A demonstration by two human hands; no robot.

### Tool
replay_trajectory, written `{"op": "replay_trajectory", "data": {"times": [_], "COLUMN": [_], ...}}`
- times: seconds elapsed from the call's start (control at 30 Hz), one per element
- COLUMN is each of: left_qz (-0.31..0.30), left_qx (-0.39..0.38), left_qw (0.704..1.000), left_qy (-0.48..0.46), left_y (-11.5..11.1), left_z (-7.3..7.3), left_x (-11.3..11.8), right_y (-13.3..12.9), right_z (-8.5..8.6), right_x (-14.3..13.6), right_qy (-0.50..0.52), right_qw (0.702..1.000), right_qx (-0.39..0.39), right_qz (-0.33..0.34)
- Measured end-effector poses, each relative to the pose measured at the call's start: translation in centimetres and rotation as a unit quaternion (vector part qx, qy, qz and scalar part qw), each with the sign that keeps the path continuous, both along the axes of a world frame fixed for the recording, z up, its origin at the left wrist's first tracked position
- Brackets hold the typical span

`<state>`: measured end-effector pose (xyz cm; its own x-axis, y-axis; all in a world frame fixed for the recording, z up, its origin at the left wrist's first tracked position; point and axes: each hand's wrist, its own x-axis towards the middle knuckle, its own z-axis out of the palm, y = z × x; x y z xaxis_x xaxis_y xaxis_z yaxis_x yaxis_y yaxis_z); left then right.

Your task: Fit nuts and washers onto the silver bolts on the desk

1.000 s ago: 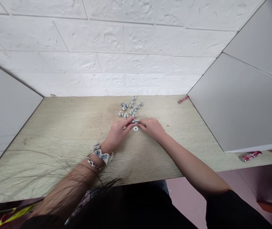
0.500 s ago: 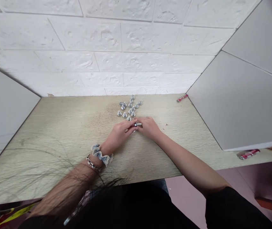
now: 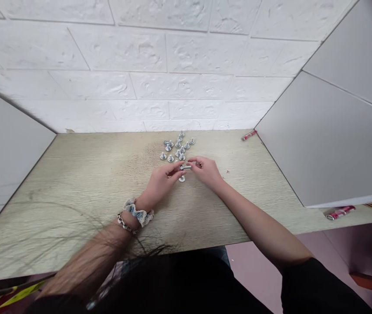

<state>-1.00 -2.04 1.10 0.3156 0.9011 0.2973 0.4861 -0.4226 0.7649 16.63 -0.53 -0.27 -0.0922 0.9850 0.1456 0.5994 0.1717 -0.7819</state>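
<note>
While our left hand (image 3: 161, 182) pinches the bolt (image 3: 187, 167) near its head over the desk (image 3: 91, 174), the shank points toward our right hand (image 3: 207, 172), presumably to leave it accessible. The right fingers curl narrowly by the tip; we cannot tell whether they hold anything. A washer (image 3: 182, 179) lies near, seemingly for easy reach.

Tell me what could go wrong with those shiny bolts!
The bolt pinched in the left hand might slip, since it is small and one end sticks out. The loose washer just below it could get nudged away. And both that hand and the right hand are close to the upright bolts, so a bump might tip some over.
</note>
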Motion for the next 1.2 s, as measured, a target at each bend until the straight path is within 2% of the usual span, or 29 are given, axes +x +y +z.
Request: {"op": "replay_trajectory", "data": {"times": [0.13, 0.27, 0.37, 0.53, 0.83, 1.2], "left_qz": [0.018, 0.013, 0.004, -0.003, 0.002, 0.032], "left_qx": [-0.039, -0.033, -0.013, -0.009, 0.008, 0.006], "left_qw": [0.998, 0.999, 1.000, 1.000, 1.000, 0.999], "left_qy": [-0.049, -0.038, -0.015, -0.006, -0.001, -0.006], "left_y": [0.1, -0.1, -0.4, -0.5, -0.5, -0.4], "left_z": [0.2, 0.2, 0.1, 0.1, 0.3, 0.4], "left_x": [0.0, 0.1, 0.2, 0.3, 0.2, 0.2], "right_y": [-0.3, -0.8, -1.1, -1.2, -1.2, -0.8], "right_z": [0.5, 0.6, 0.6, 0.8, 1.1, 0.5], "right_x": [-0.1, -0.9, -1.3, -1.2, -1.1, -0.6], "right_qy": [0.220, 0.304, 0.319, 0.332, 0.299, 0.317], "right_qw": [0.974, 0.949, 0.945, 0.938, 0.950, 0.945], "right_qx": [-0.050, -0.075, -0.076, -0.094, -0.093, -0.083], "right_qz": [-0.037, -0.024, -0.007, -0.020, 0.006, -0.028]}}
